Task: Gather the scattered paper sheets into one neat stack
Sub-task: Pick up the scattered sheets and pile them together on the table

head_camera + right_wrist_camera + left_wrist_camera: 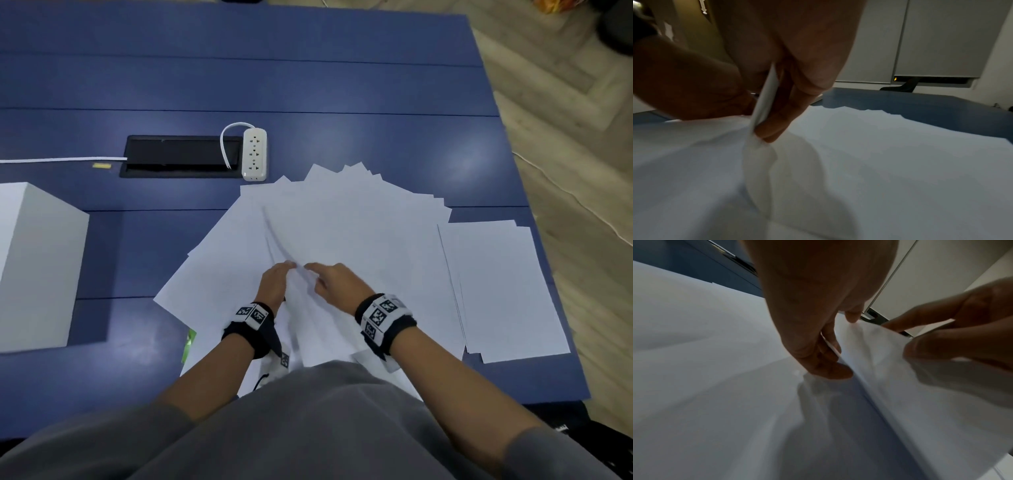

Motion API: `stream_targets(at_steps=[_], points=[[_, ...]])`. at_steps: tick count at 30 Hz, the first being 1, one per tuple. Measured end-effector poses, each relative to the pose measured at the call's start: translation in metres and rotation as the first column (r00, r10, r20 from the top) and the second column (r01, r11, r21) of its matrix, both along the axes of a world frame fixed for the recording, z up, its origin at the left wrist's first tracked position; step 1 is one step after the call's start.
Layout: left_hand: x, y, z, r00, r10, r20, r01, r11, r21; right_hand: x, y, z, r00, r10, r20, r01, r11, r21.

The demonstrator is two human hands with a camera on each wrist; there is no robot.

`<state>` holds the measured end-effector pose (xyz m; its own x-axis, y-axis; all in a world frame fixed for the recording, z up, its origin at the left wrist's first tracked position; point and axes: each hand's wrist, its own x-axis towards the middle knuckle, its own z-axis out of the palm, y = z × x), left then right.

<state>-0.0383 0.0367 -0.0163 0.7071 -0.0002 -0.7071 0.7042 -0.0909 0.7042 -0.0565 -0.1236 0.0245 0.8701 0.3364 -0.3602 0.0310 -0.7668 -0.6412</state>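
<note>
I am pinching the raised edge of a sheet [298, 240] with my left hand [274, 281], thumb and fingers curled on it, while my right hand [334, 279] is gripping the same lifted edge between its fingers. The fanned sheets [359, 219] are lying near the table's [308, 68] front edge, middle. A squarer stack [503, 291] is sitting beside them, toward the right edge.
</note>
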Motion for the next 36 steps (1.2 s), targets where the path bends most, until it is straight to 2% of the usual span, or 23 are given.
stream_targets(at_steps=[2, 4, 7, 10, 11, 13, 15, 17, 19, 22, 23, 25, 29, 33, 36], points=[[0.004, -0.003, 0.0, 0.998, 0.003, -0.061, -0.005, 0.999, -0.04, -0.007, 0.011, -0.002, 0.996, 0.045, -0.078, -0.044, 0.999, 0.02], [0.007, -0.003, -0.003, 0.998, 0.002, -0.06, -0.003, 1.0, -0.021, -0.014, 0.019, -0.006, 0.984, 0.074, -0.16, -0.069, 0.997, 0.04], [0.008, -0.004, -0.008, 0.999, 0.051, 0.018, -0.051, 0.998, 0.031, -0.023, 0.025, -0.009, 0.954, 0.103, -0.282, -0.087, 0.994, 0.069], [0.007, -0.006, -0.008, 0.994, -0.023, 0.104, 0.005, 0.986, 0.169, -0.028, 0.023, -0.011, 0.896, 0.108, -0.431, -0.065, 0.991, 0.113], [0.006, -0.007, -0.008, 0.989, -0.064, 0.133, 0.035, 0.976, 0.215, -0.028, 0.021, -0.011, 0.893, 0.106, -0.437, -0.067, 0.992, 0.104], [0.005, -0.006, -0.008, 0.975, -0.128, 0.179, 0.074, 0.956, 0.283, -0.024, 0.011, -0.009, 0.934, 0.074, -0.349, -0.081, 0.997, -0.003], [0.004, -0.004, -0.006, 0.959, -0.172, 0.223, 0.094, 0.942, 0.323, -0.019, -0.008, -0.01, 0.971, -0.074, -0.227, 0.045, 0.99, -0.132], [0.003, 0.0, -0.007, 0.955, -0.155, 0.253, 0.075, 0.951, 0.3, -0.016, -0.031, -0.017, 0.947, -0.289, -0.141, 0.268, 0.951, -0.156], [0.002, 0.003, -0.006, 0.959, -0.107, 0.262, 0.049, 0.974, 0.221, -0.014, -0.054, -0.024, 0.864, -0.492, -0.104, 0.479, 0.868, -0.131], [0.0, -0.002, 0.001, 0.969, -0.07, 0.235, 0.052, 0.996, 0.079, -0.013, -0.086, -0.032, 0.689, -0.69, -0.22, 0.708, 0.707, 0.0], [0.0, -0.006, 0.005, 0.971, -0.073, 0.228, 0.068, 0.997, 0.031, -0.014, -0.096, -0.035, 0.654, -0.702, -0.283, 0.741, 0.669, 0.056], [0.001, -0.015, 0.011, 0.97, -0.098, 0.224, 0.113, 0.992, -0.055, -0.019, -0.114, -0.031, 0.632, -0.674, -0.382, 0.765, 0.621, 0.17], [0.003, -0.055, 0.019, 0.949, -0.151, 0.276, 0.2, 0.967, -0.159, -0.025, -0.148, -0.023, 0.617, -0.688, -0.381, 0.787, 0.544, 0.292], [0.007, -0.122, 0.017, 0.947, -0.215, 0.237, 0.24, 0.967, -0.081, -0.027, -0.198, -0.017, 0.557, -0.793, -0.249, 0.828, 0.504, 0.247], [0.004, -0.173, 0.01, 0.905, -0.365, 0.219, 0.377, 0.926, -0.017, -0.031, -0.25, -0.027, 0.525, -0.831, -0.186, 0.851, 0.52, 0.079]])
